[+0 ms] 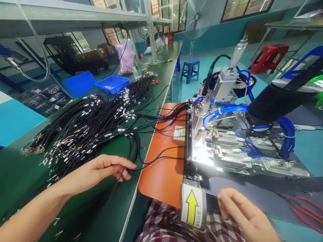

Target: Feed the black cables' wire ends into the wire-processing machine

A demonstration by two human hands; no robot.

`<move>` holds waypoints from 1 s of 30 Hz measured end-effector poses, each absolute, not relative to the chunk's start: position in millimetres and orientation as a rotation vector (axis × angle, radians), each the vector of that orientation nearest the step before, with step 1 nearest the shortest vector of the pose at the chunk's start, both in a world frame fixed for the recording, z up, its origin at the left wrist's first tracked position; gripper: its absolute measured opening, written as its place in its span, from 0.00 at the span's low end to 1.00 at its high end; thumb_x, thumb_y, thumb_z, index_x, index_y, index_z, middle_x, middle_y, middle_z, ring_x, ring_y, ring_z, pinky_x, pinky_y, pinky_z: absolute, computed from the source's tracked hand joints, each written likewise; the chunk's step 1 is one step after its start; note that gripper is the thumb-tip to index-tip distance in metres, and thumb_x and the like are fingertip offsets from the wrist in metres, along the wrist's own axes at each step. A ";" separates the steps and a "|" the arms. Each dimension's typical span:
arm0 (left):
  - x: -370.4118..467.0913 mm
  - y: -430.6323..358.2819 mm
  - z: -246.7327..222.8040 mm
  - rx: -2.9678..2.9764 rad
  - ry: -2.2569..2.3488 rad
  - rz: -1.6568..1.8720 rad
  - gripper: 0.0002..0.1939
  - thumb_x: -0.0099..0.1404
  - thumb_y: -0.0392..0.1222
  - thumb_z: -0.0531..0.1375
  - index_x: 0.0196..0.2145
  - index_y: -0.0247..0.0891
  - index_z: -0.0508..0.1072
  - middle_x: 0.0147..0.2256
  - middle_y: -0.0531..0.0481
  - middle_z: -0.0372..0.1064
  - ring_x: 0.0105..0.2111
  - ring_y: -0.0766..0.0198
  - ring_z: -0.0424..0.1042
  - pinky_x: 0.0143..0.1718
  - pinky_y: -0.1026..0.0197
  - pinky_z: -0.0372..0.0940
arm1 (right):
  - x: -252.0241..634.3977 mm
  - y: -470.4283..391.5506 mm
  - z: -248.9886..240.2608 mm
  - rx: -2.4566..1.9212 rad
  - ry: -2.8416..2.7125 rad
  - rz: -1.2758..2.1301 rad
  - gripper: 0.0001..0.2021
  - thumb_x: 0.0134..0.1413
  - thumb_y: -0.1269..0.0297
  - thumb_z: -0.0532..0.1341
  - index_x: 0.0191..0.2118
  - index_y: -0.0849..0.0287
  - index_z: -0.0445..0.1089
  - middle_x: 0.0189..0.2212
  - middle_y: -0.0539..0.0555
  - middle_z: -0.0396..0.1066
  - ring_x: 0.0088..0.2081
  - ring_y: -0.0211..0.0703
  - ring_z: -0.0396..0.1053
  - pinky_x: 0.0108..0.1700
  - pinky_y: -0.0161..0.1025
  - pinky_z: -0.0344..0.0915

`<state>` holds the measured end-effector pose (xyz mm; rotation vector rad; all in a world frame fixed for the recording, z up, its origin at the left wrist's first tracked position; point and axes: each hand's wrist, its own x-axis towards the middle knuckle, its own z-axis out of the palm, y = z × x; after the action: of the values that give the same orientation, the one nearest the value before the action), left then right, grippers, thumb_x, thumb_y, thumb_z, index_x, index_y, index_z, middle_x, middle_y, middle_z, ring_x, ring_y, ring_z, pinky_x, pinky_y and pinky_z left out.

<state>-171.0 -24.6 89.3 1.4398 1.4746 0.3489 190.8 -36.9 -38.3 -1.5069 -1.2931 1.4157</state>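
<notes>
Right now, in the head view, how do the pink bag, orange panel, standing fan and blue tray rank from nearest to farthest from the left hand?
1. Orange panel, just right of the left hand.
2. Blue tray, ahead on the green bench.
3. Pink bag, beyond the tray.
4. Standing fan, farthest back.

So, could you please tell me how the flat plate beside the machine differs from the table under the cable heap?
Colour: the plate is orange, while the table is dark green.
Size: the plate is much smaller; the table stretches far back.
Load: the table bears a dense heap of black cables, while only some strands cross the plate.
Shared: both look flat, with black cables running over them.
</notes>
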 end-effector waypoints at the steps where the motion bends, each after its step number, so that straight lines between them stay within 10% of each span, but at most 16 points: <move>1: -165.1 -17.2 91.0 1.442 1.431 0.370 0.16 0.66 0.43 0.53 0.49 0.40 0.73 0.43 0.44 0.75 0.41 0.57 0.74 0.43 0.57 0.69 | 180.7 -37.5 -34.5 -1.477 -1.341 1.433 0.15 0.55 0.49 0.58 0.28 0.55 0.69 0.20 0.48 0.63 0.23 0.41 0.63 0.25 0.32 0.64; 8: -115.9 21.8 58.0 2.264 1.912 0.288 0.17 0.67 0.45 0.50 0.45 0.39 0.75 0.40 0.47 0.76 0.38 0.57 0.75 0.40 0.59 0.67 | 107.4 -46.0 -17.9 -1.030 -1.734 1.011 0.29 0.56 0.68 0.59 0.61 0.51 0.52 0.39 0.54 0.72 0.28 0.42 0.70 0.38 0.42 0.69; 18: -103.3 21.1 62.2 2.431 2.181 -0.349 0.19 0.70 0.44 0.44 0.41 0.37 0.73 0.38 0.47 0.74 0.37 0.53 0.74 0.30 0.59 0.60 | 112.4 -43.4 -13.0 -0.810 -2.236 0.517 0.24 0.61 0.76 0.49 0.60 0.47 0.56 0.33 0.52 0.68 0.28 0.41 0.66 0.32 0.40 0.62; 21: -102.6 26.3 68.2 2.406 2.275 -0.403 0.20 0.71 0.45 0.43 0.41 0.36 0.72 0.39 0.45 0.74 0.37 0.50 0.74 0.28 0.59 0.58 | 100.7 -37.0 -12.1 -0.840 -2.358 0.487 0.14 0.58 0.74 0.52 0.46 0.53 0.68 0.32 0.51 0.67 0.28 0.42 0.65 0.30 0.40 0.61; 30: -137.1 20.4 74.9 2.365 2.223 0.017 0.12 0.67 0.44 0.50 0.39 0.37 0.72 0.39 0.51 0.74 0.35 0.63 0.72 0.37 0.65 0.60 | 134.6 -22.1 -8.6 -1.030 -1.789 0.548 0.15 0.59 0.75 0.53 0.50 0.57 0.64 0.43 0.57 0.65 0.41 0.45 0.66 0.42 0.42 0.65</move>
<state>-137.1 20.4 74.9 2.3648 2.2226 0.0170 134.6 -22.1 -8.6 -1.0297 -1.7894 0.5477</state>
